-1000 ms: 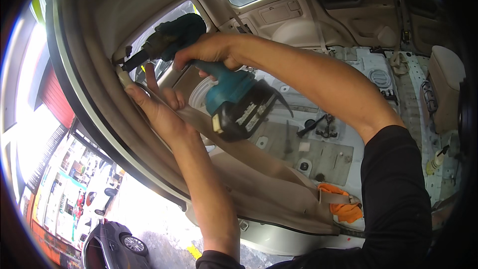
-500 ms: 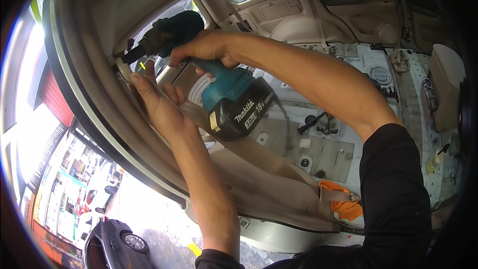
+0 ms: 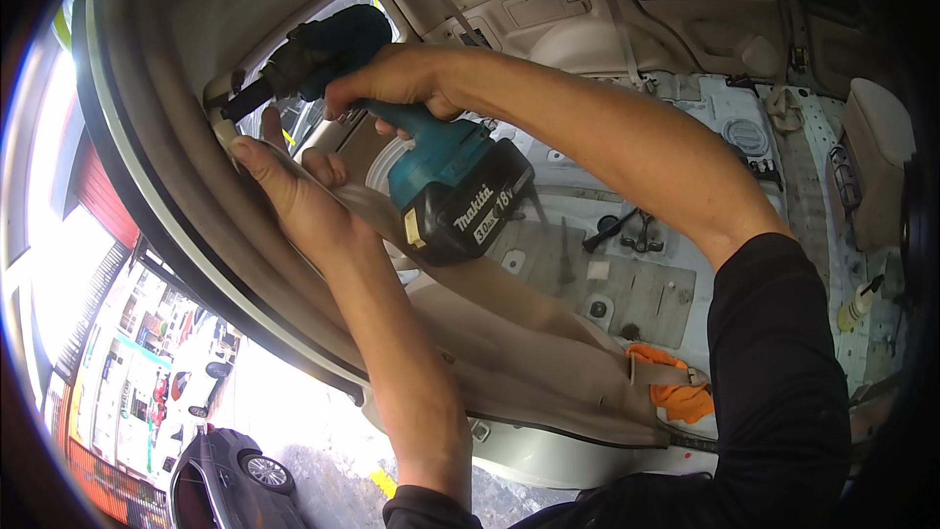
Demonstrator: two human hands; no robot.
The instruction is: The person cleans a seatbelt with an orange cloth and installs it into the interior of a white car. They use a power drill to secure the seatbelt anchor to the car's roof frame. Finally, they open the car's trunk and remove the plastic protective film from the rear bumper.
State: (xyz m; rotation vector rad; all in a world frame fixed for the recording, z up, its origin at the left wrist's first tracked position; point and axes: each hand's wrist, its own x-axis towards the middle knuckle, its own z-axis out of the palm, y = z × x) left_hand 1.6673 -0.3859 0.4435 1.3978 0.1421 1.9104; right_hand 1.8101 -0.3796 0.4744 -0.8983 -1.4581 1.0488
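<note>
My right hand is wrapped round the grip of a teal and black cordless impact wrench. Its dark socket points to the upper left and meets a pale seat belt anchor on the beige door pillar. Just below the socket, my left hand is closed round the upper end of the beige seat belt, thumb up beside the anchor. The belt passes behind the wrench's battery and runs down to the right. The bolt is hidden by the socket.
The stripped car floor carries black tools. An orange cloth lies by the sill, and a small bottle stands at the right. A folded seat is at far right. Outside is a dark car.
Both hands and the impact wrench have shifted slightly up and left in the picture; the view has also shifted a little. The socket stays at the belt anchor, and both grips are unchanged.
</note>
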